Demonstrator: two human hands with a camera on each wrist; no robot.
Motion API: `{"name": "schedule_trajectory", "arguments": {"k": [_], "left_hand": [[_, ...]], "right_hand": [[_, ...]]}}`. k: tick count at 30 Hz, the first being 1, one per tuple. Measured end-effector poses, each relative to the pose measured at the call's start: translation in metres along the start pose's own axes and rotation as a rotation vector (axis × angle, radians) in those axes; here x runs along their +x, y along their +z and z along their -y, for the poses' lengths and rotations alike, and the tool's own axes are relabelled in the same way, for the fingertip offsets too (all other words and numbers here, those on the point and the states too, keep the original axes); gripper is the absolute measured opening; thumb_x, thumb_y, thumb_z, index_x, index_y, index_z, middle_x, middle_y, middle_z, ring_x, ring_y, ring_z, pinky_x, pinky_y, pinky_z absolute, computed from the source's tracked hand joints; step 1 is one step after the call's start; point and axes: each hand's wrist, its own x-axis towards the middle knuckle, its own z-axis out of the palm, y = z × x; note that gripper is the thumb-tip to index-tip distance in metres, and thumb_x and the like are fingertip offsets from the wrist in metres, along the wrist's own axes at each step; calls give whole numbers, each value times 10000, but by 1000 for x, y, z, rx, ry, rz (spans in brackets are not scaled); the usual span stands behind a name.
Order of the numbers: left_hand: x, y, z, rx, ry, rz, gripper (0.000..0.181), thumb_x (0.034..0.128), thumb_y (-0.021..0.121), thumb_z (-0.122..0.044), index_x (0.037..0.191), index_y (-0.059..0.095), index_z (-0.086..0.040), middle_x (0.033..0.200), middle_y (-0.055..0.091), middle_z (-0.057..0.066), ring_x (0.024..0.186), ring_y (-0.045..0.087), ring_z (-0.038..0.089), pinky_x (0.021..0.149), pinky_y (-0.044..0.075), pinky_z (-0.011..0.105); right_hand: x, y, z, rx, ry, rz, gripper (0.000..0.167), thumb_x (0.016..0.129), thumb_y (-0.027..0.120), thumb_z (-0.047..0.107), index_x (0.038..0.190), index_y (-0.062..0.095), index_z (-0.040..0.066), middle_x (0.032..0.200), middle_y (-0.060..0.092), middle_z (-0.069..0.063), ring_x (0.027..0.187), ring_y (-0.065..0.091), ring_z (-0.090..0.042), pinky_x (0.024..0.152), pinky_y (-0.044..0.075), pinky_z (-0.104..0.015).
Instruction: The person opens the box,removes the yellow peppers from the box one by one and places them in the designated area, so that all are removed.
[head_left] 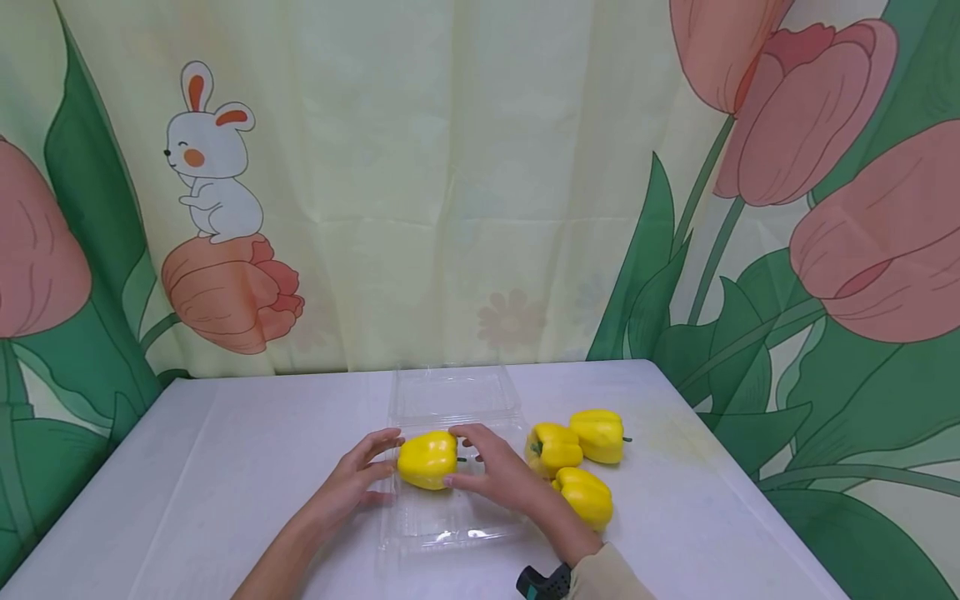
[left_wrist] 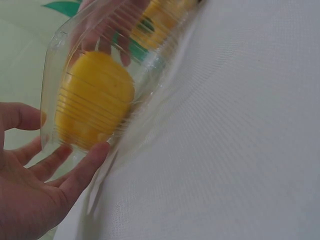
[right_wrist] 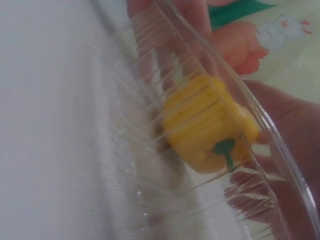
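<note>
A yellow bell pepper (head_left: 427, 460) is over the near half of a clear plastic clamshell container (head_left: 431, 525), its green stem pointing right. My right hand (head_left: 491, 467) reaches over the container's right side and holds the pepper by its stem end, thumb and fingers apart around it. At the container's left side is my left hand (head_left: 352, 475), fingers spread beside the pepper and close to the clear wall. Through the ribbed plastic, the left wrist view shows the pepper (left_wrist: 95, 100) near the left fingertips. The right wrist view shows the pepper (right_wrist: 200, 125) through the other wall.
Right of the container, three more yellow bell peppers (head_left: 553, 448) lie grouped on the white tabletop (head_left: 247, 467). The container's lid (head_left: 453, 392) lies folded back toward the table's far edge. Behind hangs a curtain (head_left: 390, 183) printed with tulips and a rabbit.
</note>
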Motion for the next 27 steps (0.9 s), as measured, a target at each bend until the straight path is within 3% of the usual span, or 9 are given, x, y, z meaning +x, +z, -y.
{"name": "schedule_trajectory", "arguments": {"k": [9,16,27], "left_hand": [[1,0,1,8,1,0,541,951,531,-154,1465,362,-178,1529,361,133,1245,503,296,856,574,422],[1,0,1,3,4,3,540,954,527,-153,1467,359,-174,1532,356,135,1267,483,311,857,574,421],[1,-1,1,0,3,8,539,961,534,-184,1469,352,-165,1536,347,140,1200,534,278,861,573,427]], "right_hand": [[2,2,-1,-7,5,3,705,809,731,471,1403,462,203,1293,503,17,1181,523,-197,976,514,-371],[3,6,3,6,32,20,744,790,749,473,1406,437,198,1368,516,9,1190,533,-206,978,509,-412],[8,12,5,68,74,11,699,784,770,432,1353,449,184,1292,569,2,1106,576,-181,921,545,-359]]}}
